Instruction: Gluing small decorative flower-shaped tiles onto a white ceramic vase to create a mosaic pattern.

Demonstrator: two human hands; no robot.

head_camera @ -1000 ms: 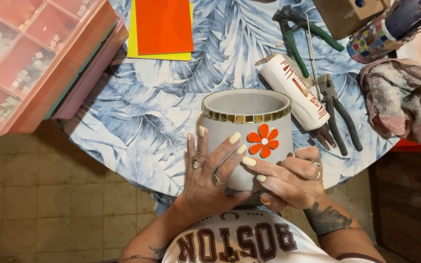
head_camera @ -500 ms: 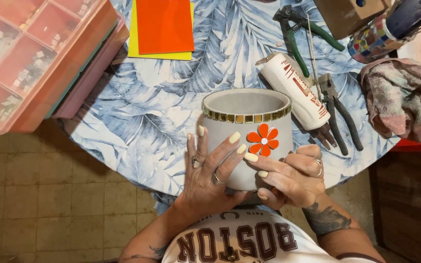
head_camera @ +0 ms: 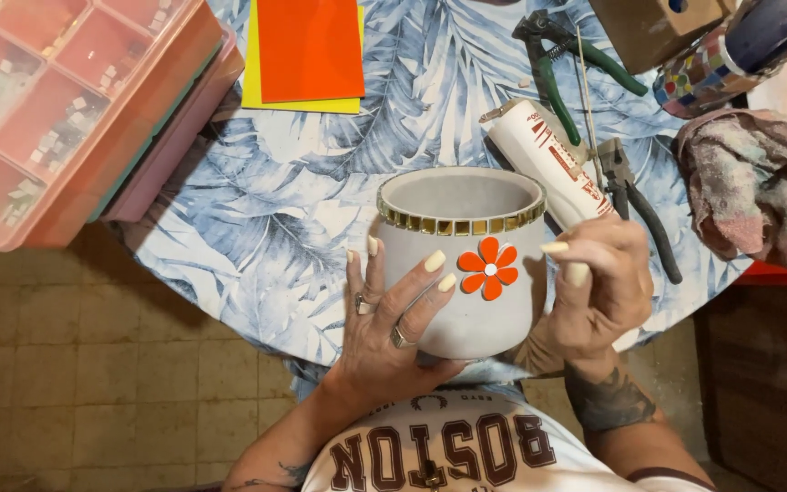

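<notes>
Against pot [head_camera: 462,273], left hand [head_camera: 392,323] splayed flat.

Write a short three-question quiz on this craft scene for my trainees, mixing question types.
1. True or false: the left hand rests on the side of the grey pot.
2. What colour is the flower on the pot? A blue, B orange, C green
3. Fill in: beside the pot, under the right hand, lies a white ____.

Key: 1 true; 2 B; 3 tube
</notes>
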